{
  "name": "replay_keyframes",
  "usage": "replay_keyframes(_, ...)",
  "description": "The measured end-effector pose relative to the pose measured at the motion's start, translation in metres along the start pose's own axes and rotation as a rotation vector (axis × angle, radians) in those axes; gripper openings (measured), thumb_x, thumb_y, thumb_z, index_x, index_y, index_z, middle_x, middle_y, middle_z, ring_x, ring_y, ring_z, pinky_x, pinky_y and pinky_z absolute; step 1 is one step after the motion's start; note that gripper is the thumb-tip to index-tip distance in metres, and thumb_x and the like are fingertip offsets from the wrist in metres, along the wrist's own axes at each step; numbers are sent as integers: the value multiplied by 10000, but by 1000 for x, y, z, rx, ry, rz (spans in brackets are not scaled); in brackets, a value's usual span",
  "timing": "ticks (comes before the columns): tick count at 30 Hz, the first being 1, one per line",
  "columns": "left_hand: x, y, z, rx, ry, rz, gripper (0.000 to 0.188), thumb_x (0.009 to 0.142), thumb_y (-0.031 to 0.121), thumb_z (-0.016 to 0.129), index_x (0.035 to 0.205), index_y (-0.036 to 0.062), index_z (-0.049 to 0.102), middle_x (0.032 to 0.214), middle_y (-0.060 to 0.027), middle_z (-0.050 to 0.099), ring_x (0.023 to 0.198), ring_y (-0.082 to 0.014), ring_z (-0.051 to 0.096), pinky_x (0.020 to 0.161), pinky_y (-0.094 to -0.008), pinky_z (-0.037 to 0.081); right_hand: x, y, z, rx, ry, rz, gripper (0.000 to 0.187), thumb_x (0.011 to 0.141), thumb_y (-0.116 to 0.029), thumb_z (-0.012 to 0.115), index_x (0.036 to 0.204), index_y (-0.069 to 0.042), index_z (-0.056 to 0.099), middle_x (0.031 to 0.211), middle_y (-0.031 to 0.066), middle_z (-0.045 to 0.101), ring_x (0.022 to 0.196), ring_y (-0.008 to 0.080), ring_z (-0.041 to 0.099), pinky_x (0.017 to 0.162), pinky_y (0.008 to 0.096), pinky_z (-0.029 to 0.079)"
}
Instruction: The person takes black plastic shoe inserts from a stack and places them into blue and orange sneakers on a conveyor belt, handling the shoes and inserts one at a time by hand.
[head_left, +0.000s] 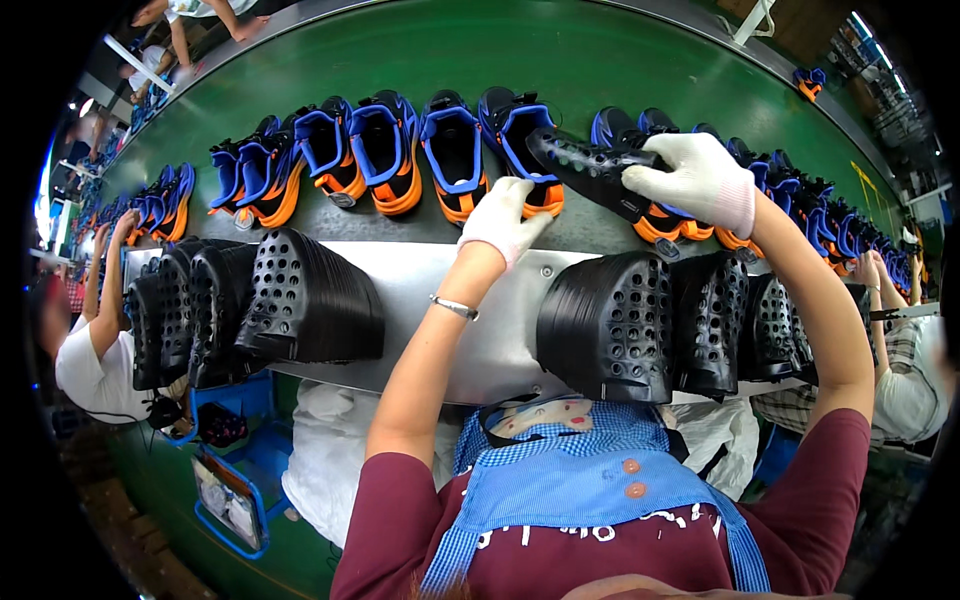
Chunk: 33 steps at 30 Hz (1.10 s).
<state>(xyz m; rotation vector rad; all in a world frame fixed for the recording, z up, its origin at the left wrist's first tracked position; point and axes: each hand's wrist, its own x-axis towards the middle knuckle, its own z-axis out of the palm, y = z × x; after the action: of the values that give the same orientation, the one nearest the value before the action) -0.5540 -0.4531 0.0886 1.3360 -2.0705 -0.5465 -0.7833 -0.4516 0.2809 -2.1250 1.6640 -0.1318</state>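
Observation:
My right hand (692,180), in a white glove, pinches the heel end of a black perforated insole (590,172). The insole slants left, its front end at the opening of a black and blue sneaker (524,130) with an orange heel. At that sneaker's heel is my left hand (502,220), also gloved, with thumb and fingers closed about the heel edge. Another sneaker (452,145) stands just left of it, toe pointing away. Part of the sneakers to the right is covered by my right hand and the insole.
Stacks of black insoles stand on a metal shelf (440,350) before me, one stack (310,300) left and another (605,325) right. Sneakers line the green conveyor belt (600,60) both ways. Co-workers (95,360) sit at either side; a blue-framed rack (235,490) stands lower left.

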Motion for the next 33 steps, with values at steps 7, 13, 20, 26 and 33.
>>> replay_keyframes(7, 17, 20, 5, -159, 42, -23, 326, 835, 220, 688, 1088, 33, 605, 1037, -175, 597, 932, -345, 631, 810, -408, 522, 57, 12, 3, 7, -251, 126, 535, 827, -489, 633, 776, 43, 670, 609, 87, 561, 603, 159, 533, 582, 330, 449)
replay_keyframes(13, 25, 11, 20, -124, -38, -94, 386, 843, 269, 654, 1162, 54, 628, 1136, -188, 617, 1013, -373, 621, 880, -438, 509, 103, -4, 9, -91, -306, 171, 551, 785, -511, 657, 754, 38, 687, 575, 73, 579, 477, 172, 566, 442, 332, 480)
replay_keyframes(20, 60, 13, 4, 55, -526, -248, 377, 860, 368, 583, 1047, 63, 703, 1046, -208, 677, 996, -393, 632, 891, -440, 511, 137, -30, 59, -255, -248, 103, 530, 803, -477, 571, 753, 30, 717, 684, 189, 684, 679, 282, 705, 731, 378, 562)
replay_keyframes(26, 70, -1, 13, 28, -646, -246, 388, 860, 393, 575, 1045, 79, 710, 1076, -207, 675, 1006, -385, 635, 895, -433, 510, 154, -39, 99, -399, -202, 51, 388, 855, -371, 556, 908, -32, 738, 918, 197, 710, 864, 354, 693, 812, 421, 553)
replay_keyframes(33, 83, 7, 7, 105, -722, -265, 389, 876, 390, 548, 1088, 107, 709, 1107, -173, 692, 1023, -348, 657, 903, -412, 520, 188, -9, 140, -310, -111, 73, 256, 881, -165, 561, 1047, -51, 719, 1084, 191, 698, 992, 354, 680, 848, 422, 554)
